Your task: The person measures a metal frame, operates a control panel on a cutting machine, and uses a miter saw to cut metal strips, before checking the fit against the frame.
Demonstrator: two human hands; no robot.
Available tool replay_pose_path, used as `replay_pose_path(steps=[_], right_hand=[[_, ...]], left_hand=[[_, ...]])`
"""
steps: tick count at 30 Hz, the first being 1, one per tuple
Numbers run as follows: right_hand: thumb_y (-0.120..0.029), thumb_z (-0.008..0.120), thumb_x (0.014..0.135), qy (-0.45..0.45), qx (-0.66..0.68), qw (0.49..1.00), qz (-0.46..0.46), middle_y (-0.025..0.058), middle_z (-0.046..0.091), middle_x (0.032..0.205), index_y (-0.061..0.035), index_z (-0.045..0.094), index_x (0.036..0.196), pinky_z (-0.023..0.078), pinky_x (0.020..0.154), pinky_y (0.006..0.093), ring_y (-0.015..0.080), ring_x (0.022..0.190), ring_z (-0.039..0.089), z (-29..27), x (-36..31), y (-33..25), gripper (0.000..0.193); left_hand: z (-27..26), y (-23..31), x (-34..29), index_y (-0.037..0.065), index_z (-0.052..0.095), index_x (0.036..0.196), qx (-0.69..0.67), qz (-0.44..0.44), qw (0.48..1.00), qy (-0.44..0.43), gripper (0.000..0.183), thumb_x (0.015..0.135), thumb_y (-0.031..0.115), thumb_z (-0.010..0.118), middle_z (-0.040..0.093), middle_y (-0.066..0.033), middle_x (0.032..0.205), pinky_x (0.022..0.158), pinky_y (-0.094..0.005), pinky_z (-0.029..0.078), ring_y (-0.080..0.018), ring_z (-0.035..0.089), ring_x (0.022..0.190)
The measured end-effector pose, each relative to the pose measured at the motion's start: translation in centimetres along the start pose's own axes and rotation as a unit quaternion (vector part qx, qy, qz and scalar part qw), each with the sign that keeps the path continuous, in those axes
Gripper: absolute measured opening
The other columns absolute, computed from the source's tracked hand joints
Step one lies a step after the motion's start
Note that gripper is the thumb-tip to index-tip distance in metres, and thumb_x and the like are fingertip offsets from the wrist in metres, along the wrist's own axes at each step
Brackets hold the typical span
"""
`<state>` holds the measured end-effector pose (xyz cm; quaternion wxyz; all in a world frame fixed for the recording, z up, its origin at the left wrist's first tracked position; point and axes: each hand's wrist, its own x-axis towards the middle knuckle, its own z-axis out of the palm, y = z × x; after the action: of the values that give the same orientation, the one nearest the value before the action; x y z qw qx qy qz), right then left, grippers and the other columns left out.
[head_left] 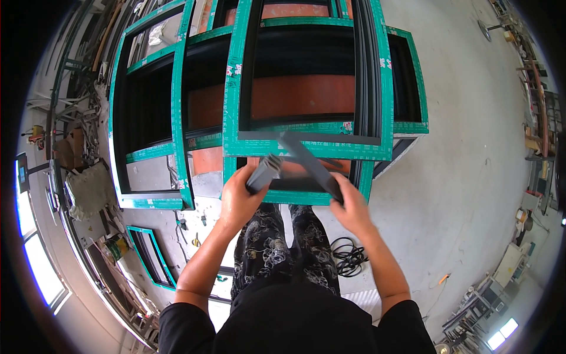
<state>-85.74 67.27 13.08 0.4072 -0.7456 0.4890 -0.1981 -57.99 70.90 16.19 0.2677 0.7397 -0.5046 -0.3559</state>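
My left hand (237, 199) is closed around a short bundle of grey profile strips (265, 172), their cut ends facing up and right. In my right hand (353, 207) is a dark grey flat strip (313, 165), gripped at its lower end. It slants up and to the left, its far end blurred and close to the bundle. Both hands are over the near edge of a window frame (306, 147) covered in green film. Whether the strip touches the frame I cannot tell.
More green-filmed frames (181, 118) stack beneath and to the left, and a small frame (152, 258) lies on the floor at lower left. A coiled black cable (349, 258) lies by my legs. Racks of long profiles (88, 59) line the left wall.
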Motion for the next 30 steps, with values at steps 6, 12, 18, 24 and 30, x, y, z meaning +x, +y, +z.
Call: replay_pose_path(steps=[6,12,18,24,30], right_hand=[[-0.017,0.073,0.079,-0.14,-0.143,0.978,-0.061,0.0108,0.061,0.094,-0.0088,0.056,0.122,0.048,0.076,0.0436,0.0329,0.091,0.059,0.0,-0.1,3.9,0.047],[-0.02,0.07,0.081,-0.186,-0.125,0.971,-0.079,0.011,0.064,0.092,-0.0106,0.065,0.116,0.047,0.078,0.0438,0.0319,0.093,0.06,8.3,4.3,6.6,0.037],[-0.013,0.066,0.082,-0.259,-0.111,0.958,-0.049,0.0131,0.067,0.108,-0.0108,0.065,0.12,0.049,0.085,0.0424,0.0342,0.102,0.061,11.5,5.7,6.5,0.038],[0.0,0.058,0.075,-0.29,-0.088,0.953,-0.013,0.0133,0.066,0.107,-0.0134,0.064,0.122,0.05,0.086,0.0429,0.0348,0.101,0.061,11.5,6.0,5.8,0.049],[-0.003,0.059,0.077,-0.282,-0.112,0.952,-0.035,0.0137,0.066,0.102,-0.0141,0.064,0.122,0.051,0.082,0.0434,0.034,0.098,0.062,11.7,7.0,6.0,0.046]], left_hand=[[3.0,-2.8,-6.1,0.01,0.056,0.12,0.19,0.01,0.976,-0.106,0.062,0.062,0.004,0.077,0.056,-0.0117,0.119,0.081,-0.0438,0.052,-0.0342,0.06,0.102],[8.2,-4.9,-6.7,0.0,0.047,0.133,0.208,0.087,0.973,-0.055,0.058,0.076,0.001,0.059,0.044,-0.0168,0.142,0.089,-0.043,0.05,-0.0346,0.043,0.132],[8.2,-8.6,-4.3,-0.002,0.051,0.128,0.258,0.078,0.963,-0.016,0.051,0.077,0.0,0.055,0.044,-0.0166,0.143,0.088,-0.0433,0.05,-0.0333,0.041,0.135],[7.6,-9.7,-3.3,0.002,0.055,0.121,0.244,0.057,0.968,-0.013,0.045,0.076,0.001,0.056,0.05,-0.014,0.137,0.085,-0.0428,0.05,-0.031,0.043,0.133],[7.1,-10.2,-2.0,0.007,0.059,0.108,0.207,0.061,0.976,-0.012,0.04,0.069,0.0,0.061,0.058,-0.0099,0.113,0.078,-0.0436,0.051,-0.0312,0.053,0.114]])
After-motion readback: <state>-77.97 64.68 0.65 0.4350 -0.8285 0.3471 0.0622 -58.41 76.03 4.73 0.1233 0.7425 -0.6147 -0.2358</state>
